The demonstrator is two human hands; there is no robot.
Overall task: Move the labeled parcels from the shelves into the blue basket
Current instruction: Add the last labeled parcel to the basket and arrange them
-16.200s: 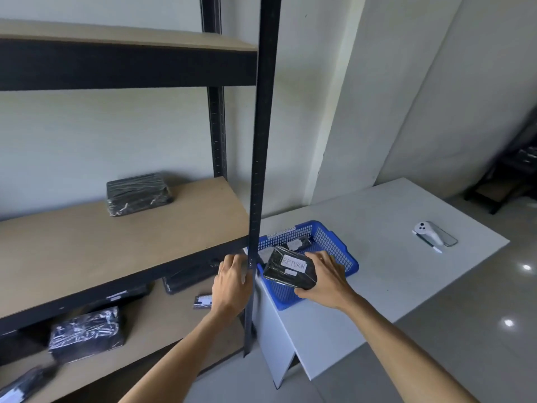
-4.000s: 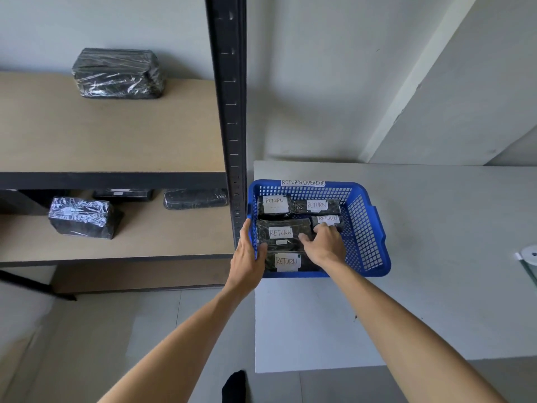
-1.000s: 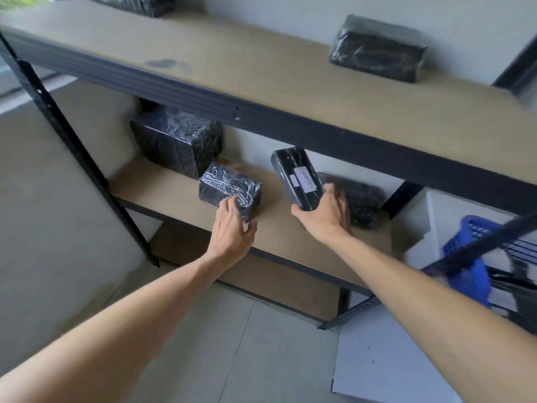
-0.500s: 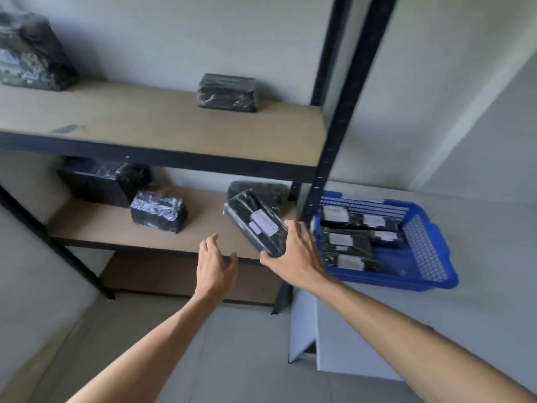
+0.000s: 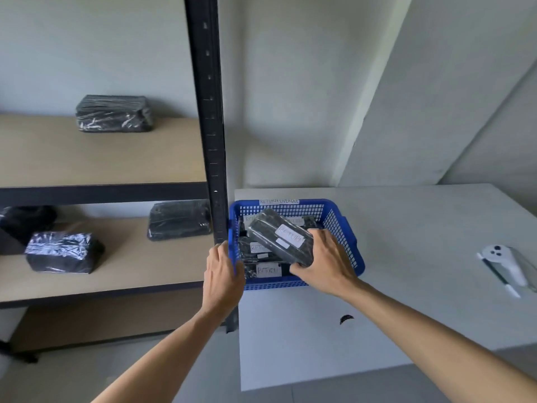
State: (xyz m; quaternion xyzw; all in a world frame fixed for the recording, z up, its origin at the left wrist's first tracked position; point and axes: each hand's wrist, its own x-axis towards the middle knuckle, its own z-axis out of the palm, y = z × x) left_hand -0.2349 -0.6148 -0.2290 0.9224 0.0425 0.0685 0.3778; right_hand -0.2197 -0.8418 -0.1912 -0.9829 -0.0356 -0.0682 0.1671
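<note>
A: From the head camera, how far along does this look?

B: Well along, I'd judge. The blue basket (image 5: 353, 257) sits on the white desk (image 5: 406, 257), hard against the black shelf upright (image 5: 207, 117), and several black-wrapped parcels with white "RETURN" labels already lie inside it (image 5: 263, 270).

A: And the one in hand?

B: The right hand (image 5: 325, 266) has its grip closed around the near end of a labeled parcel (image 5: 279, 237), held tilted above the parcels in the basket, label up. It is over the basket but not set down yet.

A: The left hand?

B: The left hand (image 5: 222, 279) is at the basket's near left corner, fingers curled on the rim; it looks to be steadying it, carrying nothing else.

A: What is left on the shelves?

B: Four wrapped parcels show. One on the upper shelf (image 5: 113, 113), toward the far wall. On the lower shelf (image 5: 139, 266), one just left of the upright (image 5: 178, 219), a shinier one further left (image 5: 62, 251), and a dark one at the left edge (image 5: 26, 221), partly cut off. I can see no label on any of them from here, so I can't tell whether they belong in the basket.

A: Anything else on the desk?

B: A white handheld device (image 5: 505, 263) at the right, well apart from the basket.
</note>
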